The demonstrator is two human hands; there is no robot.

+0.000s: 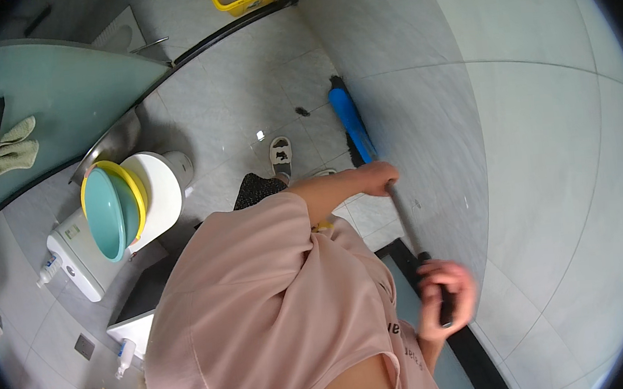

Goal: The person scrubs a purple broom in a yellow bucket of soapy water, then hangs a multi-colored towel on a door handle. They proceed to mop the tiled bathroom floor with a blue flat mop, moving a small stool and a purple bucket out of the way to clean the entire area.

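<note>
My left hand (379,178) is closed around the lower shaft of a broom (349,119), just above its blue head with dark bristles. The head rests on the tiled floor along the wall. My right hand (448,299), slightly blurred, holds the black grip at the other end of the grey shaft. A dark clump (302,111), apparently hair, lies on the floor left of the broom head. One light shoe (281,154) stands on the tiles; the other is mostly hidden behind my left forearm.
At left, teal (104,212) and yellow (142,195) basins rest on a white toilet (164,193), a metal basin (118,139) beside it. A glass partition (74,82) with a black frame stands beyond. A yellow tub (256,4) is at the top. The wall (422,129) bounds the right.
</note>
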